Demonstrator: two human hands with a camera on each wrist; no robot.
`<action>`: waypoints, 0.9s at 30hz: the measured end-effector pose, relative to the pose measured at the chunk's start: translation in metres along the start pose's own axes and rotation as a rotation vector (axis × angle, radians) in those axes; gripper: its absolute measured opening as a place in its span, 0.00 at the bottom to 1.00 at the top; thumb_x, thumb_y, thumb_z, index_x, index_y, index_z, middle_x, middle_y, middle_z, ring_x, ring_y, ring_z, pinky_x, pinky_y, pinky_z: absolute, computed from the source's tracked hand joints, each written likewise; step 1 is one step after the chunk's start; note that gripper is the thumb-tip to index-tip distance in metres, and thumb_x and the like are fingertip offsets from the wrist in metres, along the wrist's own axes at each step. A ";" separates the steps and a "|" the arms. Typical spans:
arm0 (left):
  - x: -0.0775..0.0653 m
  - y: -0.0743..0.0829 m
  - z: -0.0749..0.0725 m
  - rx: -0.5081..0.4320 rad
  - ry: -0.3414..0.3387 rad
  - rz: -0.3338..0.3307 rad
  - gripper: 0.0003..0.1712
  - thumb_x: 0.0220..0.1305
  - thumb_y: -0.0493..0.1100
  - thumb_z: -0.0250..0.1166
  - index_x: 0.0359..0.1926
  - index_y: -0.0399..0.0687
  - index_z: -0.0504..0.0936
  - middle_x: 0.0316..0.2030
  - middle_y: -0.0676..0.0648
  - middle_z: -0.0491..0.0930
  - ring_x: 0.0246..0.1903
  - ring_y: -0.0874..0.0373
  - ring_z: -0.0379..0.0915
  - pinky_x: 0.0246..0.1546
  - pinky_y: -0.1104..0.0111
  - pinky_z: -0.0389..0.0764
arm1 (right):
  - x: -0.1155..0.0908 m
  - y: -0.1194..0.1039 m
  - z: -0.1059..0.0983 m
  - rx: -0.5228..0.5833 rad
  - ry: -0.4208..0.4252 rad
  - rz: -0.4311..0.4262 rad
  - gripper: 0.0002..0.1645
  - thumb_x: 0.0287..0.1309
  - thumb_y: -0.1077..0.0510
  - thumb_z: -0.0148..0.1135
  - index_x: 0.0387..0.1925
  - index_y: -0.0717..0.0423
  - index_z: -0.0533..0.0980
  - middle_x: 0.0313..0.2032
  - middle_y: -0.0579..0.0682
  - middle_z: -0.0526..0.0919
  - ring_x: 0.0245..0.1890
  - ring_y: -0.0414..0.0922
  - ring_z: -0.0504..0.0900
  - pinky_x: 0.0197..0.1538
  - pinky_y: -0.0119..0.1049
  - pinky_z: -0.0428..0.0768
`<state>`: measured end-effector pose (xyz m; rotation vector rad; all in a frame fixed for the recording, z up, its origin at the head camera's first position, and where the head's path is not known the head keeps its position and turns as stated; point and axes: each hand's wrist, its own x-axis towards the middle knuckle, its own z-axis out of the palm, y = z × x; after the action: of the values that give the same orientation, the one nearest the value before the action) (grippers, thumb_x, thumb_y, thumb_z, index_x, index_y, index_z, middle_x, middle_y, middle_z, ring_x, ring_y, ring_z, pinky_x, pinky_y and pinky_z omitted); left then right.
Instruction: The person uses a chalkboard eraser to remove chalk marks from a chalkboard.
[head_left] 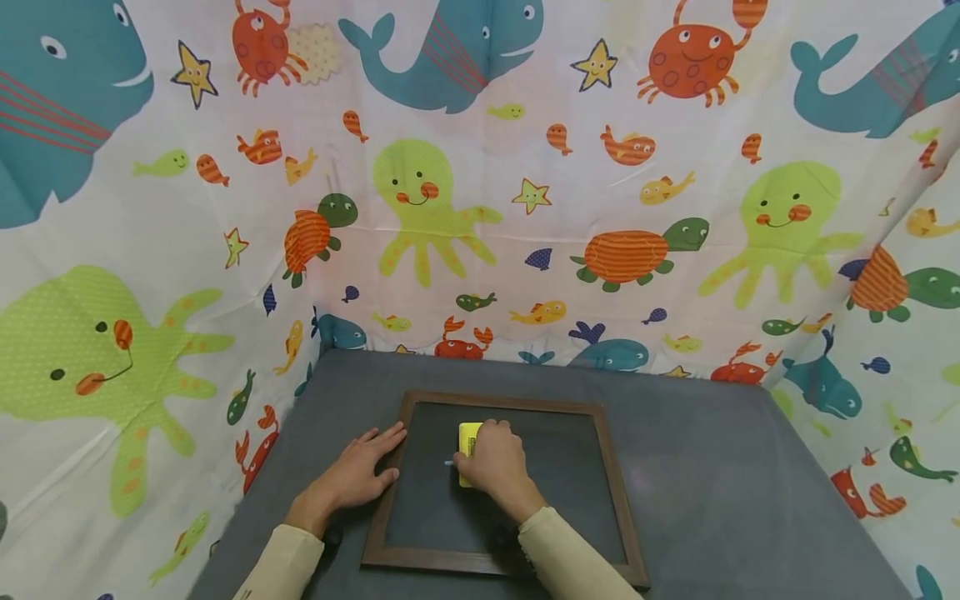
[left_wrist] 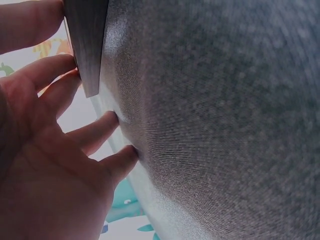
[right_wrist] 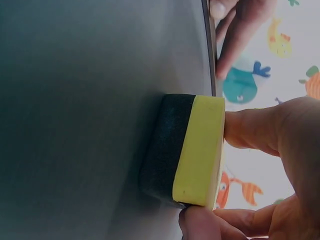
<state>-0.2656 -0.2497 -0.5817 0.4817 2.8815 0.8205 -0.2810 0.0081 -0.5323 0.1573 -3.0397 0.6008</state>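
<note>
A small blackboard [head_left: 558,475] with a brown wooden frame [head_left: 617,492] lies on the dark grey table. My right hand [head_left: 497,467] grips a yellow block eraser [head_left: 468,435] near the middle of the board. In the right wrist view, thumb and fingers hold the yellow back of the eraser [right_wrist: 200,150], and its black felt side faces the board. A short pale mark [head_left: 449,463] shows just left of the eraser. My left hand [head_left: 363,471] rests at the frame's left side with fingers spread; in the left wrist view, some fingertips [left_wrist: 67,62] touch the frame edge.
The grey table [head_left: 712,483] extends around the board on both sides. White cloth [head_left: 487,325] printed with sea animals hangs behind the table and along its left and right sides.
</note>
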 end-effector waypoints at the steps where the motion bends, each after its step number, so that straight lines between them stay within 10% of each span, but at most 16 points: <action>1: 0.000 0.000 0.000 0.003 0.001 -0.003 0.40 0.68 0.47 0.65 0.77 0.52 0.61 0.78 0.51 0.55 0.76 0.33 0.47 0.70 0.32 0.47 | 0.000 -0.004 0.002 -0.001 -0.002 -0.008 0.37 0.47 0.37 0.73 0.44 0.65 0.77 0.31 0.55 0.74 0.26 0.49 0.74 0.30 0.44 0.80; 27: 0.000 0.001 0.000 0.011 -0.003 -0.018 0.39 0.68 0.47 0.65 0.77 0.53 0.62 0.78 0.52 0.56 0.76 0.34 0.49 0.70 0.32 0.48 | 0.003 -0.037 0.020 -0.006 -0.020 -0.054 0.41 0.46 0.34 0.75 0.45 0.65 0.76 0.31 0.55 0.74 0.26 0.48 0.75 0.32 0.44 0.82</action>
<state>-0.2653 -0.2492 -0.5810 0.4575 2.8851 0.8004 -0.2801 -0.0338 -0.5366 0.2455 -3.0450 0.5900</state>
